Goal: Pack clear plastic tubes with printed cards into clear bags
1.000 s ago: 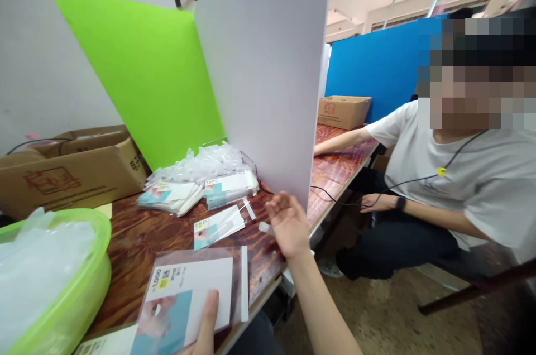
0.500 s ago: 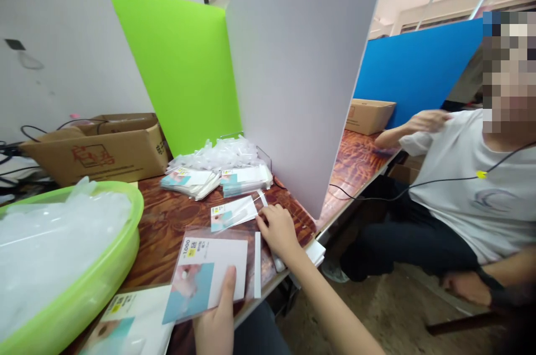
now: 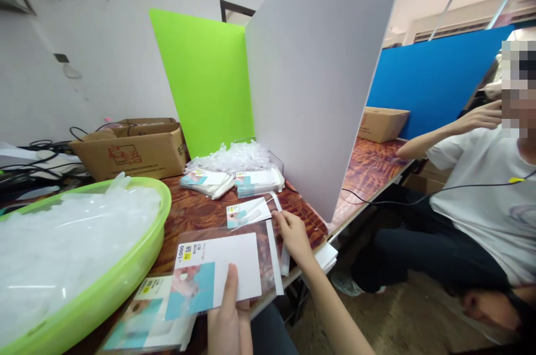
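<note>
My left hand grips a clear plastic bag with a printed card inside, thumb on the front. The card is white and teal with a picture of a hand, and a white strip runs along the bag's right end. My right hand is closed in a pinch at the flap end of a second, smaller-looking bagged card lying on the table. What exactly the fingertips hold is partly hidden. Below my left hand lies a stack of bagged cards.
A green basin of translucent plastic pieces stands at left. Behind are two card stacks, a pile of clear pieces and a cardboard box. A grey partition rises at right, with a co-worker seated beyond.
The view has turned slightly left. My right hand has gone from resting on the table with fingers spread to pinching at the farther bag's end. My left hand keeps its bag.
</note>
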{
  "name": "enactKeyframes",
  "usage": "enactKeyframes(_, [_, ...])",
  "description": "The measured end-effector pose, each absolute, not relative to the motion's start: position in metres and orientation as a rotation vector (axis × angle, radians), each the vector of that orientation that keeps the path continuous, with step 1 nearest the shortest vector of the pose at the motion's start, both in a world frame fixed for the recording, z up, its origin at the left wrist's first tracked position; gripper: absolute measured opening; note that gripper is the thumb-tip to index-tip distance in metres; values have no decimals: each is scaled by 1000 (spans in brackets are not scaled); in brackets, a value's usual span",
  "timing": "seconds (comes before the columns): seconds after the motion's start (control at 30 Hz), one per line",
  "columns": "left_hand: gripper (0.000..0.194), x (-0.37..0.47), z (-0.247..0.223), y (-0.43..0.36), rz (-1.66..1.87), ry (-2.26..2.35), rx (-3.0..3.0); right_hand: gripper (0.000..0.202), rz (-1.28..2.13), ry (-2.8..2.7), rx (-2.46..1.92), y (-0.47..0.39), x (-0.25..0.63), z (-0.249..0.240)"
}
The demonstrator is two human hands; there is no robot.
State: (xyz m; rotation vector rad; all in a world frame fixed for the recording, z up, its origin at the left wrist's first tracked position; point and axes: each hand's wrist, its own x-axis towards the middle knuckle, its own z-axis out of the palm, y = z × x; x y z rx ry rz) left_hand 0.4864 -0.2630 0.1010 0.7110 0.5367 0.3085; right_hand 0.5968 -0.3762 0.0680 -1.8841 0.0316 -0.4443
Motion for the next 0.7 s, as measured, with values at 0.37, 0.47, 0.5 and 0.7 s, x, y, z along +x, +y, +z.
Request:
enactKeyframes(0.37, [56, 489, 66, -260, 340, 535, 749, 36, -791, 385, -897, -334, 537, 93])
enactKeyframes(0.47, [61, 487, 63, -264, 321, 540, 759, 34, -814, 311, -732, -324, 526, 93])
enactKeyframes(0.5, [65, 486, 62, -265, 309, 522, 735, 33, -822, 272, -724, -320, 522, 92])
enactKeyframes(0.7, [45, 477, 46, -257, 199, 484, 850, 26, -1106, 245, -992, -300, 498, 73])
